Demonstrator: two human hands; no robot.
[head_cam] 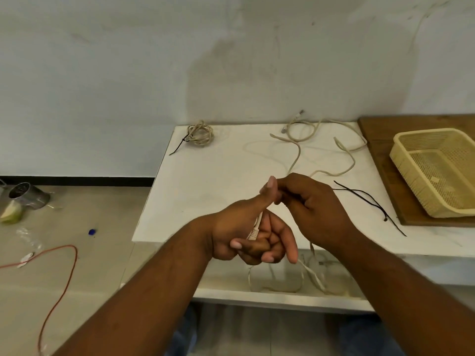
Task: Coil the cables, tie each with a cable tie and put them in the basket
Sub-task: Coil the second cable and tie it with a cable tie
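**Desk:** What's the step here?

**Photog:** Start of a coil, by my read. Left hand has the plug end of a beige cable pinned in the palm, connector w/ its short lead running up toward the raised thumb. Right hand pinches the same cable just beside that thumb tip, as if to lay the 1st loop.

**Desk:** Hands open or shut?

**Photog:** Left: fingers curled over the connector, thumb up and out. Right: mostly closed, fingertips together on the cable; exact contact is hidden behind the knuckles.

**Desk:** Where's the rest of the job?

**Photog:** Cable trails away across the white table in loose bends toward the wall; more slack hangs over the near edge below the hands. One coiled cable, already tied w/ a black tie, sits at the far left corner, not yet in the basket, which stands on the wooden board at right, nothing visible in it. Spare black cable ties lie between right hand and basket.

**Desk:** Next move needs?

**Photog:** Probably steady wraps around the left hand, keeping the plug trapped, feeding slack w/o snagging on the table edge. Then a tie.
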